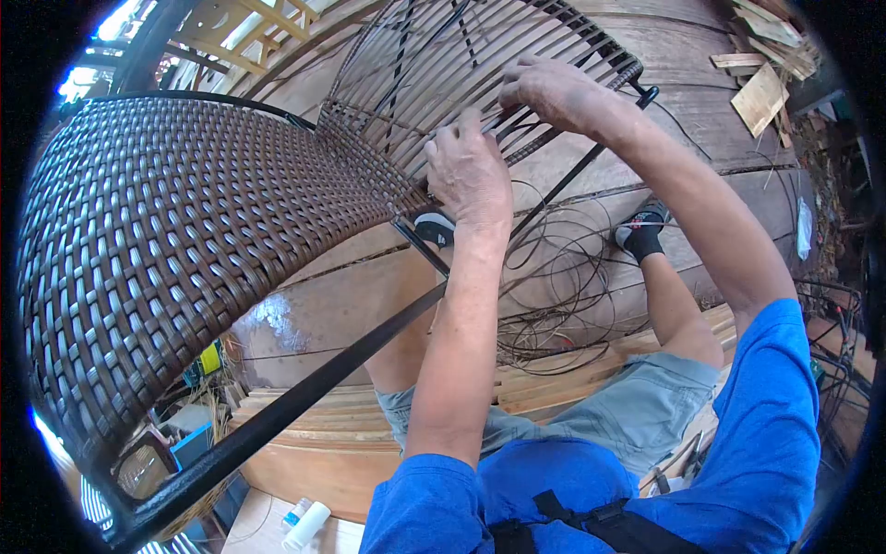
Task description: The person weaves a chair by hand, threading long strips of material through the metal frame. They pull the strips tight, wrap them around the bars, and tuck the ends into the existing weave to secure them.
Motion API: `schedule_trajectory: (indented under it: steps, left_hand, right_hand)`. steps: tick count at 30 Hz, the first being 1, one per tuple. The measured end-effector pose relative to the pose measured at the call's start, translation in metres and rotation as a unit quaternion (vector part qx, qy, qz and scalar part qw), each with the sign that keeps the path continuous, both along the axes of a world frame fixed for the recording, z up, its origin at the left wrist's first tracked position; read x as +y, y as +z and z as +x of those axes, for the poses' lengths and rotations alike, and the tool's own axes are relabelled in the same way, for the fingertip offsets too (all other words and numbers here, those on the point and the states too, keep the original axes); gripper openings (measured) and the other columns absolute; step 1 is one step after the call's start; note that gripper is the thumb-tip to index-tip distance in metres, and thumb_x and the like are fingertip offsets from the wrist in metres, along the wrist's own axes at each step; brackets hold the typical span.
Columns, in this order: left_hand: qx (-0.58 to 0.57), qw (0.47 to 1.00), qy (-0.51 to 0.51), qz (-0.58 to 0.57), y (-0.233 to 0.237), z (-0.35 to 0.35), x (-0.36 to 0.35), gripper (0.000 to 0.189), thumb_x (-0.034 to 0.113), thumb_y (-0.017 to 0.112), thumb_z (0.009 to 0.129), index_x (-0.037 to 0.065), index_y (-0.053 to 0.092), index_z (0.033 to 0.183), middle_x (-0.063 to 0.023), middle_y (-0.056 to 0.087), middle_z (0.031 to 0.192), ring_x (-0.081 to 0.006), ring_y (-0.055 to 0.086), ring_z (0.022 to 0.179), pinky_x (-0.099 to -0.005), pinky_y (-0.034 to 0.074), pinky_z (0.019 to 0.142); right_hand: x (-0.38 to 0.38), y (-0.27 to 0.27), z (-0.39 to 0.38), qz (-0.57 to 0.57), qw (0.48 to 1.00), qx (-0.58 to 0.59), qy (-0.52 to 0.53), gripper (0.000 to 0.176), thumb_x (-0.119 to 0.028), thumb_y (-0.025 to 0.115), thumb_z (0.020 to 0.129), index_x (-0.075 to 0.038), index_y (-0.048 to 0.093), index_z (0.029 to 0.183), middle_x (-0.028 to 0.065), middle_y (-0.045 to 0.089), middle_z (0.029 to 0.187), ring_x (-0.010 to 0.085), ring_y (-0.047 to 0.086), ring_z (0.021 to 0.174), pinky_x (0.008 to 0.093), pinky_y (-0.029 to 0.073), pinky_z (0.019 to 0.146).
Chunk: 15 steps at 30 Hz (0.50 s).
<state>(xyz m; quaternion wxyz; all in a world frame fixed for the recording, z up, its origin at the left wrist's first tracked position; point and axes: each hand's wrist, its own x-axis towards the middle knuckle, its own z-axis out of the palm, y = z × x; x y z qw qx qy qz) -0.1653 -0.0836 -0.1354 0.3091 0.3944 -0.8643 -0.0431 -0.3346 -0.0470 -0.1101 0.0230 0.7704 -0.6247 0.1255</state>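
Observation:
A dark brown wicker chair lies on its side in front of me, its tightly woven backrest (175, 203) at the left. Its seat (443, 65) carries spaced parallel strands with a few dark crossing strands. My left hand (466, 171) is at the seat's near side beside the woven corner, fingers curled over the strands. Farther right, my right hand (554, 92) bends down onto the seat strands, its fingers bunched together. Both hands appear closed on a wicker strand; the fingertips are partly hidden. A black metal frame bar (341, 360) slants below the backrest.
Loose coils of wicker strand (563, 286) lie on the plank floor (701, 83) between my feet. Wood scraps (761, 97) are at the upper right. I sit on stacked boards (314, 462). A white cylinder (306, 526) lies at the lower left.

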Motion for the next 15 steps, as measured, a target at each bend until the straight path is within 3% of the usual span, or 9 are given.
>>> schedule_trajectory:
  steps: [3, 4, 8, 11, 12, 15]
  left_hand:
    - [-0.011, 1.0, -0.005, 0.001, -0.004, 0.0, 0.001, 0.012, 0.015, 0.064, 0.075, 0.008, 0.061, 0.085, -0.0106, 0.056, 0.086, -0.0294, 0.054, 0.085, -0.0391, 0.047, 0.07]
    - [-0.021, 1.0, -0.001, 0.016, -0.004, 0.0, 0.0, 0.014, 0.014, 0.063, 0.075, 0.009, 0.062, 0.088, -0.0109, 0.056, 0.088, -0.0296, 0.053, 0.087, -0.0394, 0.046, 0.073]
    - [-0.039, 0.998, 0.005, 0.054, 0.002, 0.0, -0.001, 0.016, 0.015, 0.061, 0.078, 0.007, 0.063, 0.091, -0.014, 0.056, 0.093, -0.0321, 0.051, 0.091, -0.0411, 0.043, 0.078]
    - [-0.041, 0.995, 0.001, 0.091, 0.007, -0.002, 0.004, 0.019, 0.018, 0.058, 0.079, 0.006, 0.063, 0.092, -0.0161, 0.056, 0.096, -0.034, 0.049, 0.095, -0.0433, 0.042, 0.082]
    - [-0.043, 0.994, 0.002, 0.103, 0.01, -0.002, 0.004, 0.02, 0.02, 0.057, 0.079, 0.006, 0.063, 0.093, -0.0167, 0.056, 0.096, -0.0347, 0.049, 0.097, -0.044, 0.041, 0.083]
    - [-0.057, 0.987, 0.022, 0.151, 0.02, -0.004, 0.003, 0.025, 0.023, 0.054, 0.079, 0.004, 0.063, 0.092, -0.0195, 0.055, 0.099, -0.0361, 0.046, 0.102, -0.0441, 0.039, 0.086]
  right_hand:
    - [-0.003, -0.003, 0.002, 0.124, 0.988, -0.055, -0.08, 0.03, 0.001, 0.054, 0.07, -0.01, 0.065, 0.095, 0.0093, 0.057, 0.096, 0.0283, 0.052, 0.1, 0.0371, 0.044, 0.086]
    - [-0.006, 0.007, 0.008, 0.172, 0.981, -0.017, -0.089, 0.028, 0.0, 0.056, 0.069, -0.009, 0.064, 0.094, 0.0104, 0.057, 0.096, 0.0283, 0.052, 0.101, 0.0375, 0.043, 0.087]
    - [-0.003, 0.008, 0.021, 0.101, 0.992, 0.034, -0.073, 0.022, -0.007, 0.056, 0.069, -0.005, 0.061, 0.091, 0.0125, 0.057, 0.095, 0.0287, 0.054, 0.098, 0.0372, 0.043, 0.085]
    - [-0.006, 0.012, 0.024, 0.174, 0.978, -0.017, -0.111, 0.024, -0.01, 0.058, 0.068, -0.004, 0.061, 0.091, 0.0135, 0.06, 0.091, 0.0275, 0.054, 0.097, 0.0359, 0.043, 0.084]
    - [-0.006, 0.011, 0.025, 0.148, 0.983, -0.029, -0.103, 0.027, -0.015, 0.061, 0.067, -0.002, 0.06, 0.091, 0.015, 0.061, 0.085, 0.0284, 0.056, 0.093, 0.0358, 0.044, 0.08]
    - [-0.01, 0.016, 0.023, 0.21, 0.963, -0.127, -0.113, 0.029, -0.019, 0.063, 0.065, -0.002, 0.06, 0.089, 0.0157, 0.061, 0.082, 0.0307, 0.058, 0.085, 0.0365, 0.045, 0.073]
